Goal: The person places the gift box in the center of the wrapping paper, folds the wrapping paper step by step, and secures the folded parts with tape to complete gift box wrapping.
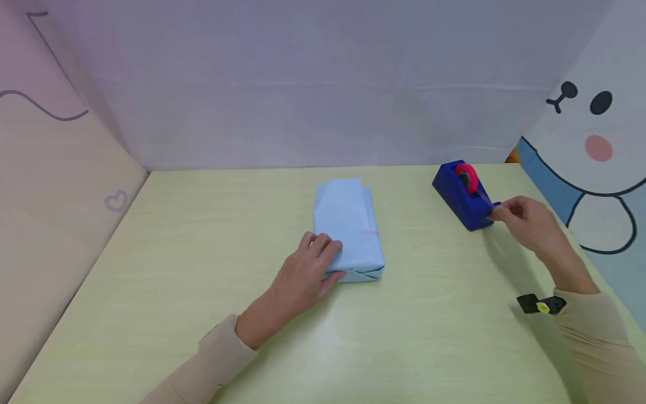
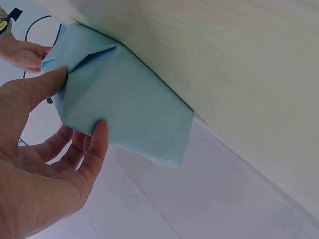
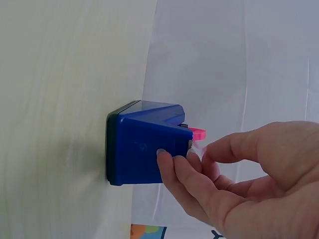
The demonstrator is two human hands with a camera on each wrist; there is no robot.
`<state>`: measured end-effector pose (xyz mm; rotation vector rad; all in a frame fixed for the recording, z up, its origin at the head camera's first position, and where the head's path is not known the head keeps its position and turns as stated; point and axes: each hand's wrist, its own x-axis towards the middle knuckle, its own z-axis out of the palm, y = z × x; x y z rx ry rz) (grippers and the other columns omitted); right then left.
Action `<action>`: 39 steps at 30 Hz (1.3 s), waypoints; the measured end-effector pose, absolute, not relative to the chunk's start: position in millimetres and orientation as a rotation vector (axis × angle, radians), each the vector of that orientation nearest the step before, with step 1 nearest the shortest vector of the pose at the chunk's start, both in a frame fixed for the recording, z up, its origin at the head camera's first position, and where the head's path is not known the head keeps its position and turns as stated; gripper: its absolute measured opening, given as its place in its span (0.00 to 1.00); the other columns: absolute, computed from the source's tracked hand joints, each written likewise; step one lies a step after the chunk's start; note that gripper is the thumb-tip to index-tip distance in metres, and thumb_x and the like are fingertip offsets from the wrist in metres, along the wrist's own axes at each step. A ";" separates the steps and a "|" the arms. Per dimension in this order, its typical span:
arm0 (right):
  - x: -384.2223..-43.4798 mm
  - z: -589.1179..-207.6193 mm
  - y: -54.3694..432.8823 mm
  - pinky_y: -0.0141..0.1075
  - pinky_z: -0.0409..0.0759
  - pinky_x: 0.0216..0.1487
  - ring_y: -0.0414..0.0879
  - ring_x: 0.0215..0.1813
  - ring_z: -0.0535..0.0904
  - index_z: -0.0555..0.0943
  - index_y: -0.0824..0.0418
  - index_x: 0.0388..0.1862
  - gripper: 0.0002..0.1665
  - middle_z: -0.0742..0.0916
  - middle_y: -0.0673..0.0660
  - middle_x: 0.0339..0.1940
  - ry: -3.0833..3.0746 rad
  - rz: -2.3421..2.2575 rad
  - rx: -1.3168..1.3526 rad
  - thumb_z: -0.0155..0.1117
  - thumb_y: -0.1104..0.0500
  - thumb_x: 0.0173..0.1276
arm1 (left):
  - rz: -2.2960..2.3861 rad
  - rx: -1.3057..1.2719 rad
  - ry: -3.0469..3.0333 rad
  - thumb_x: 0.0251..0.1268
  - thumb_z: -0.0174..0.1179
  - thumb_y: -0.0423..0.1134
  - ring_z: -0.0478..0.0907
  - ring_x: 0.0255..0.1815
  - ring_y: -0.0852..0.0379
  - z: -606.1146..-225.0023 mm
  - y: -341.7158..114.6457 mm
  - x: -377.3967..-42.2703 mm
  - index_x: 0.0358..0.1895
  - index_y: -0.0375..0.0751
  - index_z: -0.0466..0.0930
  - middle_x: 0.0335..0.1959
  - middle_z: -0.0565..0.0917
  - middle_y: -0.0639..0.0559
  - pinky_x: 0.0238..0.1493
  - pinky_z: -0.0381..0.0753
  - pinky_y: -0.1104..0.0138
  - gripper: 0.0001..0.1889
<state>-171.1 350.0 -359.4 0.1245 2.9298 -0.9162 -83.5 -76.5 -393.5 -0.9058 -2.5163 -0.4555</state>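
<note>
Pale lavender backdrop (image 1: 303, 118) hangs behind a light wooden table (image 1: 202, 241), with cartoon drawings on the panels at either side. Near the middle of the table lies a light blue wrapped package (image 1: 345, 219), flat, its long sides running away from the person. Left hand (image 1: 303, 272) holds its near left corner, thumb at the folded end, fingertips on the upper face. Right hand (image 1: 530, 224), well apart from the package, pinches the free end of a thin see-through tape (image 1: 483, 196) at the front of a blue tape dispenser (image 1: 454, 196).

The step in hand seems to be drawing tape. To do it well, the pinch should stay at the very tip of the tape, leaving most of the sticky side untouched. A steady pull, then a downward twist across the cutting teeth (image 3: 190, 144), should give a clean tear; too sharp a tug could drag the dispenser. Meanwhile the left thumb ought to keep light pressure on the end, or the fold may spring up.

The wrapping looks smooth and matte. A narrow pinkish strip (image 1: 370, 232) crosses its right edge, and in the left wrist view a folded flap (image 2: 97, 55) gapes slightly.
</note>
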 end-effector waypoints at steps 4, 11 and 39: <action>-170.5 -362.4 352.3 0.50 0.74 0.44 0.68 0.53 0.69 0.70 0.76 0.58 0.32 0.75 0.76 0.55 2.893 -0.923 0.167 0.44 0.45 0.83 | -0.457 -0.906 -2.521 0.54 0.80 0.40 0.71 0.43 0.47 -394.1 -76.9 -83.5 0.51 0.38 0.76 0.43 0.78 0.46 0.30 0.80 0.66 0.26; -175.3 -365.8 358.3 0.55 0.77 0.63 0.46 0.54 0.82 0.70 0.77 0.65 0.40 0.86 0.65 0.55 2.755 -1.112 0.123 0.44 0.39 0.83 | -0.467 -0.911 -2.502 0.53 0.80 0.38 0.72 0.44 0.45 -392.9 -79.0 -84.1 0.51 0.38 0.76 0.44 0.78 0.46 0.32 0.80 0.65 0.26; -177.1 -376.0 373.0 0.17 0.76 0.49 0.22 0.48 0.80 0.63 0.81 0.68 0.36 0.84 0.45 0.50 2.547 -1.313 -0.142 0.40 0.47 0.87 | -0.459 -0.916 -2.520 0.55 0.79 0.39 0.72 0.45 0.45 -395.3 -79.0 -84.1 0.52 0.38 0.76 0.44 0.77 0.46 0.33 0.81 0.65 0.26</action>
